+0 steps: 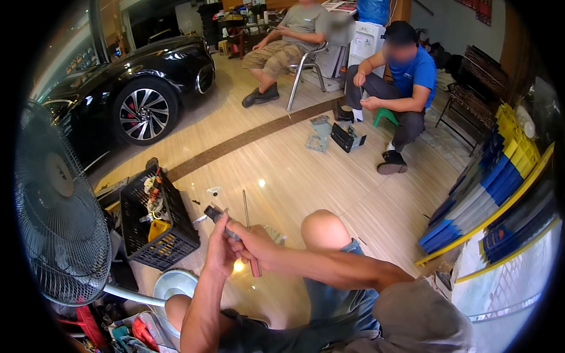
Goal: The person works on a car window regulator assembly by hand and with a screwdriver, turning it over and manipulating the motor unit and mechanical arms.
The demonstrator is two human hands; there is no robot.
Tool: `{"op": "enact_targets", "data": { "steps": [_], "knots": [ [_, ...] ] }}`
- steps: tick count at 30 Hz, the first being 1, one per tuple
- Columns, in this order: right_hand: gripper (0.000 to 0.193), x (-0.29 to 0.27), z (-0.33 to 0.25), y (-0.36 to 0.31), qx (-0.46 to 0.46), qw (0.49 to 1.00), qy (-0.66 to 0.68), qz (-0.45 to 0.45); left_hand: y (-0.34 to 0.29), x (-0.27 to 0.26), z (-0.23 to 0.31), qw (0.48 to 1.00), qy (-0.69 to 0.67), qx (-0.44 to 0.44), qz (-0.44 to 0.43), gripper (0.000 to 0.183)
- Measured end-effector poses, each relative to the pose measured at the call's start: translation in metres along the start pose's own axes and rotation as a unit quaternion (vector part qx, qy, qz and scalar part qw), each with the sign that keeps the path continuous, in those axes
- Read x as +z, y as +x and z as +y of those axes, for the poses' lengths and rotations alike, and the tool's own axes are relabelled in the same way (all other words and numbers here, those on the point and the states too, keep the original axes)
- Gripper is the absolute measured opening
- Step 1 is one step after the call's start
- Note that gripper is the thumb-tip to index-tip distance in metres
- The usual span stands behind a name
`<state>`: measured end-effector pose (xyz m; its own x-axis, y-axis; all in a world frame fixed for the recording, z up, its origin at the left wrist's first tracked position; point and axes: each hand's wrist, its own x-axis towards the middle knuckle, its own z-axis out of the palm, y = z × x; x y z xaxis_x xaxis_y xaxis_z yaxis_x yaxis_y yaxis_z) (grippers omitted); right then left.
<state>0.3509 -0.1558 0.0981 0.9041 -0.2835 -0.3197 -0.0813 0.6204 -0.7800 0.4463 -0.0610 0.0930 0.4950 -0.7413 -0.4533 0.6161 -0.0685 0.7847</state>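
Observation:
In front of my knees my two hands meet. My left hand (219, 252) is closed around a small black and grey part (213, 213) whose dark end sticks up past the fingers. My right hand (259, 242) presses against the lower side of this part. A screwdriver (255, 268) is also tucked in my right hand; its reddish handle points down and its thin metal shaft stands up, away from the part. The fingers cover much of what is held, so the part's exact kind is hidden.
A black plastic crate (170, 241) with tools stands left, beside a large fan (59, 200). A black car (141, 88) is beyond. Metal brackets (318, 138) and a black unit (347, 138) lie near a seated person in blue (415, 73). Another person (300, 29) sits behind.

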Motion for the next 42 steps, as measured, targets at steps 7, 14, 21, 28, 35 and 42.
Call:
{"op": "enact_targets", "data": {
  "steps": [7, 14, 21, 28, 35, 42],
  "knots": [
    [0.054, 0.016, 0.02, -0.002, -0.004, 0.988, -0.148, 0.051, -0.007, -0.018, 0.0, 0.999, -0.042, -0.016, -0.021, 0.041],
    [0.071, 0.046, 0.012, -0.019, 0.095, 0.951, -0.293, 0.007, -0.026, -0.056, 0.006, 0.998, -0.009, -0.054, 0.008, 0.035],
    [0.037, 0.013, -0.012, -0.007, 0.154, 0.866, -0.414, -0.233, -0.047, -0.048, 0.002, 0.994, -0.064, -0.031, 0.088, 0.026],
    [0.02, -0.044, -0.082, 0.035, -0.068, 0.777, -0.614, -0.123, -0.058, -0.084, -0.012, 0.986, -0.073, -0.108, 0.1, 0.015],
    [0.028, -0.072, -0.085, 0.033, -0.215, 0.708, -0.635, -0.221, -0.072, -0.076, 0.012, 0.991, -0.015, -0.09, 0.098, 0.017],
    [0.029, -0.037, -0.107, -0.019, -0.002, 0.882, -0.443, -0.162, -0.105, -0.056, 0.03, 0.995, 0.075, -0.005, 0.061, 0.032]
  ]
}}
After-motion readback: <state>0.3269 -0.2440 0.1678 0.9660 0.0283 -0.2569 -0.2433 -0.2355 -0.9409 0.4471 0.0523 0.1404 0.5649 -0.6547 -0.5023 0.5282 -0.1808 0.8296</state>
